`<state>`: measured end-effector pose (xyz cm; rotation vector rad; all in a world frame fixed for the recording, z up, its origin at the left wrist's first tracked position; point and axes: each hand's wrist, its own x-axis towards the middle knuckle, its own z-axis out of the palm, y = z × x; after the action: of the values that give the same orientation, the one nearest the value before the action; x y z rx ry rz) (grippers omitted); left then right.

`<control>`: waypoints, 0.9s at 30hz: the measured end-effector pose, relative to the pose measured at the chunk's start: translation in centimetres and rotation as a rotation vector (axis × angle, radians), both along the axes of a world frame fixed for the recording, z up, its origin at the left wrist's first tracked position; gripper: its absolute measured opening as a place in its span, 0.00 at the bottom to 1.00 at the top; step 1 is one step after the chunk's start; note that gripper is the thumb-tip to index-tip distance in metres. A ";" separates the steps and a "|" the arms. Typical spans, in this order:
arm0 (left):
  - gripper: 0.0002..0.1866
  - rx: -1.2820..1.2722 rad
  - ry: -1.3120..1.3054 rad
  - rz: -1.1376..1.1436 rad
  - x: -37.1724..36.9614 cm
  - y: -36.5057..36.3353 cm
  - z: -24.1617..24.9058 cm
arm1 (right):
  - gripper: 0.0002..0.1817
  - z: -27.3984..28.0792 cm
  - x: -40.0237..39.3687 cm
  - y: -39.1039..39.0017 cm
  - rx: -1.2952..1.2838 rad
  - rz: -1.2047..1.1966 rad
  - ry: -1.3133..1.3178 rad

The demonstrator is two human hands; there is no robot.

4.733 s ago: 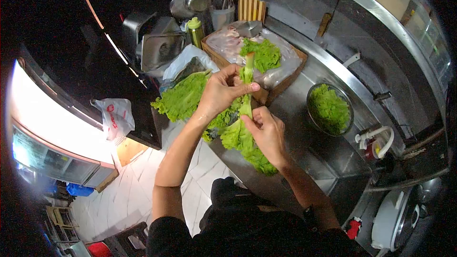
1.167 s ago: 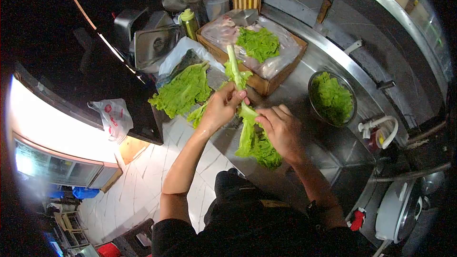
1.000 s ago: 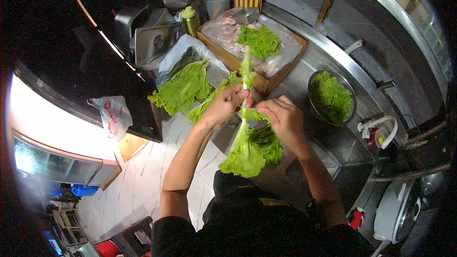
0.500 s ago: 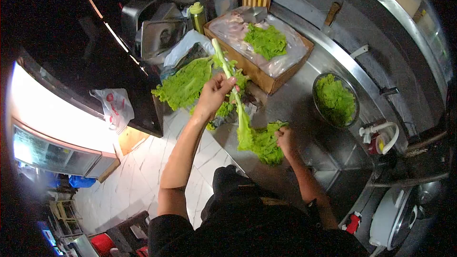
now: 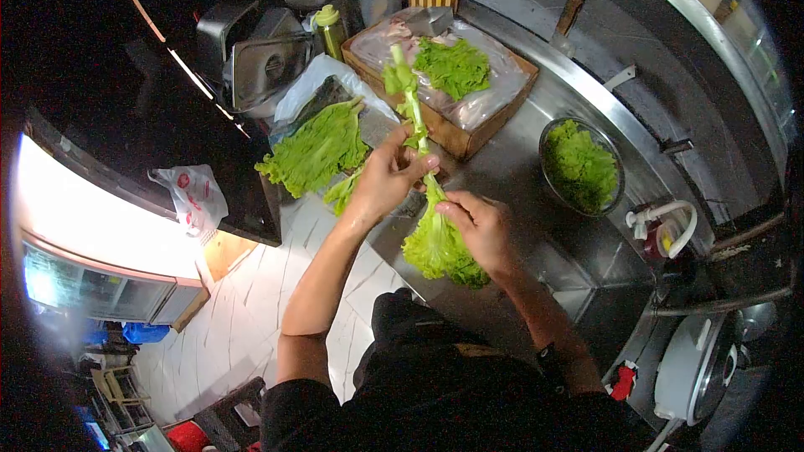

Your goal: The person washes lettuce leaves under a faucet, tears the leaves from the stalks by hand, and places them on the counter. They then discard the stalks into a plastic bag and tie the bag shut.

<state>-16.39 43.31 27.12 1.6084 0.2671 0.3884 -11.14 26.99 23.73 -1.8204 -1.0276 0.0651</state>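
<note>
My left hand (image 5: 392, 174) is closed around the pale stem of a lettuce leaf (image 5: 434, 243), with thumb and fingers pinching it. The stem's torn upper end rises past that hand toward the box. Just below, my right hand (image 5: 481, 230) pinches the same leaf where its frilly green part begins. That leafy part hangs down over the steel counter. Left of my hands, another large lettuce leaf (image 5: 318, 149) lies on a plastic bag. Torn green lettuce (image 5: 579, 163) fills a round bowl (image 5: 596, 212) to the right.
Behind my hands stands a cardboard box (image 5: 469, 136) lined with clear plastic, with pale contents and some lettuce (image 5: 454, 67) on top. A green bottle (image 5: 329, 32) and metal pans (image 5: 270, 71) are at the back left. A white faucet (image 5: 670, 222) is at the right.
My right hand has moved up and left from the leaf's lower frilly end to near my left hand. The stem now stands more upright, and the view has shifted slightly.
</note>
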 end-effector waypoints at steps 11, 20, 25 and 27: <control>0.22 -0.374 -0.043 -0.358 -0.6 1.7 0.0 | 0.09 0.5 4.0 -1.1 -0.124 0.112 0.231; 0.20 -0.477 -0.112 -0.309 -0.3 1.1 0.7 | 0.18 0.7 0.0 -0.6 -0.006 0.124 0.288; 0.24 -0.299 -0.092 -0.188 -0.1 0.1 1.4 | 0.15 0.5 0.9 -0.8 -0.046 0.140 0.298; 0.24 -0.206 -0.013 -0.242 -0.2 0.3 1.9 | 0.13 1.2 1.2 -0.7 -0.042 0.154 0.255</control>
<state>-16.59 43.60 28.99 1.4150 0.0967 0.1792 -9.94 26.27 24.97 -1.7151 -0.9869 0.4046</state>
